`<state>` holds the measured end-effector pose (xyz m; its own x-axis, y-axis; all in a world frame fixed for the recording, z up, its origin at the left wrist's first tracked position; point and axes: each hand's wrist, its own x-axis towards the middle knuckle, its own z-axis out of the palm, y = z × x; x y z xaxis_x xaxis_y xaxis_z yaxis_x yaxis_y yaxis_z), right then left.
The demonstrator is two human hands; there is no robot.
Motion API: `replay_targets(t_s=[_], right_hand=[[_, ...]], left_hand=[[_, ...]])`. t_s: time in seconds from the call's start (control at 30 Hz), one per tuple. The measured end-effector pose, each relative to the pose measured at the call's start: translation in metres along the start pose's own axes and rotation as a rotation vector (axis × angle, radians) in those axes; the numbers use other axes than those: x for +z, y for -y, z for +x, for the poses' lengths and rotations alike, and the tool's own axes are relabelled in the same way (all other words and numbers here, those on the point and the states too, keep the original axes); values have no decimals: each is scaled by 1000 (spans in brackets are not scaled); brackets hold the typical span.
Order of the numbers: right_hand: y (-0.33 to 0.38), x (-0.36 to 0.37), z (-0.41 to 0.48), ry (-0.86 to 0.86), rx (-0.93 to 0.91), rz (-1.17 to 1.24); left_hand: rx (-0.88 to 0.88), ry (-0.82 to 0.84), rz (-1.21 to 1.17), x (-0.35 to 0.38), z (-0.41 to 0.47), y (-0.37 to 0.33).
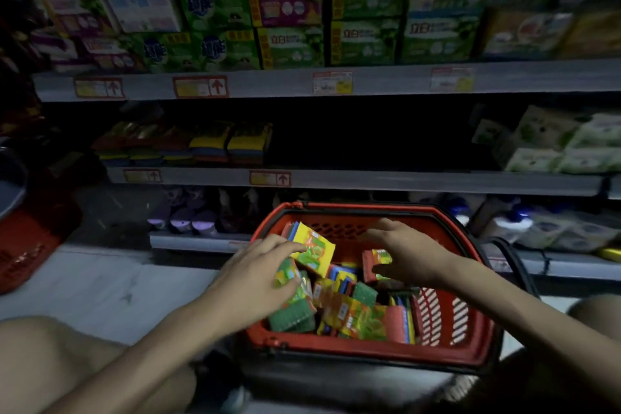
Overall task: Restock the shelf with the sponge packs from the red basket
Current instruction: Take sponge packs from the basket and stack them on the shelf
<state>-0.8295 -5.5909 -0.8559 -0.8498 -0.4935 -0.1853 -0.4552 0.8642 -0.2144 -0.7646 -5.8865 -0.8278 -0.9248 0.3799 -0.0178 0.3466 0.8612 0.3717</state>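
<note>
The sponge packs (353, 312) lie in a loose heap inside the red basket (369, 351), which sits on the floor (100, 292) in front of the shelf (369, 180). One yellow-wrapped pack (316, 250) stands tilted above the heap at the basket's left side. The left hand (258, 265) grips it, fingers curled over its left edge and thumb pressed in from below. The right hand (406, 252) hovers over the middle of the basket with its fingers apart and arched. Its thumb is just beside a red-edged pack (373, 260), and the fingers are not closed on it. On the shelf behind, more stacked sponges (232, 144) fill the left part, with a dark gap to their right. Green boxes (292, 45) line the shelf above. A second red basket (27, 245) stands at the far left.
</note>
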Motion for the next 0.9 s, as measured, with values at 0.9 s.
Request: replay_targets(t_s=[0.9], right_hand=[[-5, 115, 26, 247, -167, -239]], left_hand=[[78, 444, 1006, 126, 163, 18]])
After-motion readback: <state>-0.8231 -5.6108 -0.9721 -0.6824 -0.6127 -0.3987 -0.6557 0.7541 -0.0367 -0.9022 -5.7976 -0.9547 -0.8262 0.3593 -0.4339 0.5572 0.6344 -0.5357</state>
